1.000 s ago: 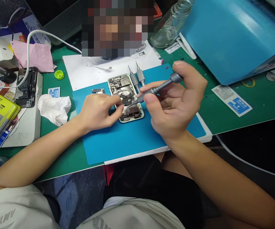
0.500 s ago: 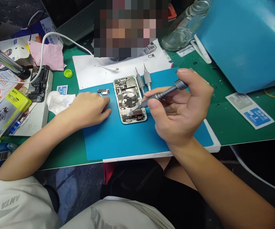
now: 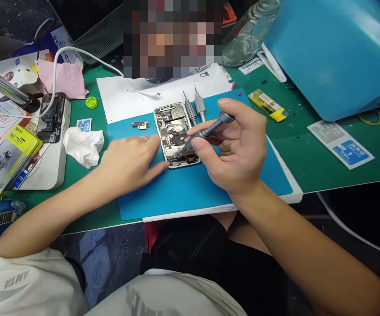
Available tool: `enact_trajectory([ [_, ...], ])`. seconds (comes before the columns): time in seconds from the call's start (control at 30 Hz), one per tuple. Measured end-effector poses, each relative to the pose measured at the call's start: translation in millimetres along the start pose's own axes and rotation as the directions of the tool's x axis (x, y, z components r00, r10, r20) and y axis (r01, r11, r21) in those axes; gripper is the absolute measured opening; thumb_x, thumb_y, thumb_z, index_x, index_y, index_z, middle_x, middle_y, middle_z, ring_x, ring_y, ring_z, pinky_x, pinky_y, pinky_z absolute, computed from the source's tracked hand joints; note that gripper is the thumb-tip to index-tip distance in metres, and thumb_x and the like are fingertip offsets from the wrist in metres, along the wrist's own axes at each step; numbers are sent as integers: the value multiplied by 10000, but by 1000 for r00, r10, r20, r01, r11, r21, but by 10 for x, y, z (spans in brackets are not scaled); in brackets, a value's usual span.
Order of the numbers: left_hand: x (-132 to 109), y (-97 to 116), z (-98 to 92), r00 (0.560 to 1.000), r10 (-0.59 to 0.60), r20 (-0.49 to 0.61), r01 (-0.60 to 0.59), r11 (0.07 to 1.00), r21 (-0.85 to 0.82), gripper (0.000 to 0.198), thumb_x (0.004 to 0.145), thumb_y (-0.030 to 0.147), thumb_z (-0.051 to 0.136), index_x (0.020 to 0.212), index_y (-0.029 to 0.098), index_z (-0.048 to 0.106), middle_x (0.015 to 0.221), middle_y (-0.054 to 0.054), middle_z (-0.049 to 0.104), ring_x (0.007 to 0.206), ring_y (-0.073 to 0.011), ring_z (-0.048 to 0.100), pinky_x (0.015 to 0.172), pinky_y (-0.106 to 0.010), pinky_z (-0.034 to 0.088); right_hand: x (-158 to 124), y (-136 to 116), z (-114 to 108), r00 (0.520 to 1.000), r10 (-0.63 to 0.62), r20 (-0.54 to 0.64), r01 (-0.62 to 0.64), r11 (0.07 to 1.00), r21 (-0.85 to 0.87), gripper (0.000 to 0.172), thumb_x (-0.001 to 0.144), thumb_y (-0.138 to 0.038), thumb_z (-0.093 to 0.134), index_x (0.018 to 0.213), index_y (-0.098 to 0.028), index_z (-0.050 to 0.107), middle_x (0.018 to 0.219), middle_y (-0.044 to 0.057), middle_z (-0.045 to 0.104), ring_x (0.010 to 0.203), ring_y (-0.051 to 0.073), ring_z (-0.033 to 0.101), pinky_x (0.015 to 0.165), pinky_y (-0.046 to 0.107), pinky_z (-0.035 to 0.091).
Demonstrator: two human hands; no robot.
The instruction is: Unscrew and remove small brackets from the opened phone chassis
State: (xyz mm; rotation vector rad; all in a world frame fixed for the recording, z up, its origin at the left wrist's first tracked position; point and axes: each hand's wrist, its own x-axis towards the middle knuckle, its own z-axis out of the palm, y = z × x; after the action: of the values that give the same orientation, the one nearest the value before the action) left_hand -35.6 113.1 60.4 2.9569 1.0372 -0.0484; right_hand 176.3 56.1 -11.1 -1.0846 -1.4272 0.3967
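Observation:
An opened smartphone, its inner parts exposed, lies on the blue mat. My right hand grips a grey precision screwdriver, whose tip points down at the lower part of the phone. My left hand is at the phone's left edge, thumb and fingers apart and holding nothing; the fingertips seem to touch the frame. A small metal-and-black phone part lies on the mat beyond that hand. Two more screwdrivers, one of them the grey one, lie just right of the phone.
A crumpled white tissue and another phone chassis are on the left. A white cable arches over the back. A glass jar stands behind, and a yellow packet lies to the right.
My left hand has moved right to the phone's edge, with the thumb spread. My right hand has shifted slightly left with the screwdriver, uncovering the yellow packet.

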Motion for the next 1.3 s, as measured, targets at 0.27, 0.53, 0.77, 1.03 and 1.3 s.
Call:
enact_trajectory([
  [0.27, -185, 156, 353, 976, 118, -185, -148, 976, -161, 328, 1045, 451, 452, 1139, 162, 577, 961, -64, 728, 850, -231, 693, 655, -336, 472, 19, 16, 41, 997, -76, -4, 76, 997, -12, 553, 899, -331, 709, 1411, -380, 507, 1019, 16, 701, 834, 214, 762, 618, 338, 696],
  [0.53, -181, 114, 314, 971, 164, -173, -191, 970, -151, 323, 1046, 419, 454, 1196, 156, 566, 949, -68, 713, 835, -219, 677, 688, -335, 482, -7, 9, 32, 1000, 18, 20, -18, 1000, -22, 534, 911, -352, 696, 1407, -361, 497, 1078, 24, 713, 918, 234, 764, 694, 381, 709],
  [0.77, -146, 95, 325, 976, 145, -160, -170, 973, -156, 254, 1014, 361, 470, 1144, 170, 573, 898, -52, 707, 828, -222, 679, 618, -324, 441, -14, 40, 19, 998, 43, 48, -43, 999, 1, 547, 932, -369, 671, 1434, -361, 455, 1098, 7, 715, 939, 213, 752, 732, 400, 707],
  [1.03, -132, 114, 330, 983, 110, -145, -133, 978, -161, 238, 982, 338, 493, 1143, 181, 571, 844, -49, 703, 854, -245, 693, 604, -334, 439, -20, 105, 11, 997, 45, 56, -46, 999, 9, 583, 923, -379, 687, 1452, -359, 440, 1056, 2, 732, 886, 201, 749, 659, 358, 701],
  [1.3, -132, 120, 345, 983, 109, -151, -138, 970, -200, 252, 988, 339, 483, 1152, 169, 571, 844, -46, 697, 828, -227, 679, 588, -323, 416, -33, 108, 16, 996, 71, 48, -72, 997, 24, 589, 912, -364, 702, 1445, -358, 450, 1035, 7, 744, 887, 217, 755, 666, 381, 699],
])
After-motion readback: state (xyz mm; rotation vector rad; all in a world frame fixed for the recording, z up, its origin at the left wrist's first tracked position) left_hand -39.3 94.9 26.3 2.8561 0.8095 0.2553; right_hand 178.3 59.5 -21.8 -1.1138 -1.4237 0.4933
